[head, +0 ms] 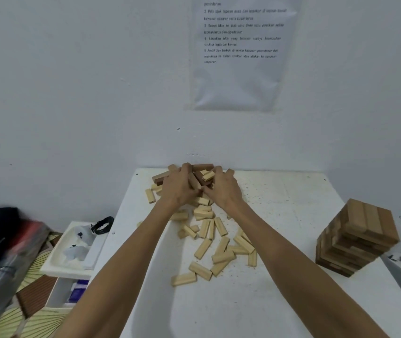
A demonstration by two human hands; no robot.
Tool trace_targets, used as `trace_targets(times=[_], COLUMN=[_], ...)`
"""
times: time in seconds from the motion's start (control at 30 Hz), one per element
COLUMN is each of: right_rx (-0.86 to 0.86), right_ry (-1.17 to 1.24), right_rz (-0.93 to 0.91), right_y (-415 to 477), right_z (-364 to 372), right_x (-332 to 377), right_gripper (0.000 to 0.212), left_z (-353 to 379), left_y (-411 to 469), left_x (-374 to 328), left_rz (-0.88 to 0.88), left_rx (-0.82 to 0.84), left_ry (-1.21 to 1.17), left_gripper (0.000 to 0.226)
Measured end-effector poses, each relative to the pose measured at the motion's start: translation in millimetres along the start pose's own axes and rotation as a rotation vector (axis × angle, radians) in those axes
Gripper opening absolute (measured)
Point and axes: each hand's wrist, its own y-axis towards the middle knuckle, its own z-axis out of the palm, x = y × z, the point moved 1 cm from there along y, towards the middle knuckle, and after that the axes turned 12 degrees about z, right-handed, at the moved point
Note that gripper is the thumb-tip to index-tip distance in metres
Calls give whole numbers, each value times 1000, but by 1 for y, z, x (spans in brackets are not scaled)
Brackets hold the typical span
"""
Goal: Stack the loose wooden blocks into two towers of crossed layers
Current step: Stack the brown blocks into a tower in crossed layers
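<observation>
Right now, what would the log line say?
step: gathering blocks | left hand, right hand: on far block heap, grip unclear | tower: standing at right | second tower: none seen

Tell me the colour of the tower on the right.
The tower is mid-brown wood, darker than the pale blocks; head view.

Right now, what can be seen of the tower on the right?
The tower is a stack of tan and brown wooden blocks in crossed layers, with blocks side by side on top. It stands on the white table near its right edge, looking tilted in this wide view, apart from the loose blocks; only the table touches it.
</observation>
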Motion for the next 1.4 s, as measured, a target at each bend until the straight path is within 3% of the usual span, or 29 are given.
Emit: trace_targets(times=[0.13, 0.27, 0.37, 0.57, 0.8, 1.03, 1.3, 1.4], right_rx=[-40, -38, -43, -92, -140, -123, -89, -55], right_ry=[-1, 44, 56, 135, 176, 241, 222, 172], right_rz=[-9, -20, 3, 22, -66, -110, -162, -142], right_y=[-2, -3, -6, -18, -51, -123, -225, -259], right_z=[0, 0, -2, -11, -47, -77, -78, -68], right_x=[7, 9, 9, -11, -28, -54, -100, -124], right_gripper=[48, 37, 41, 53, 51, 56, 53, 48], left_z=[0, -5, 1, 12, -7, -23, -15, -3], left_y=[0, -1, 3, 0, -34, -120, -211, -241], left_x=[3, 2, -6, -12, -10, -46, -104, -110], left_rz=[45, 31, -7, -78, -9, 89, 173, 178], left_rx=[-40, 18, 46, -82, -115, -65, 37, 88], left_ry=[2, 126, 114, 18, -262, -411, -381, -343], left_gripper=[62, 71, 69, 46, 93, 103, 84, 87])
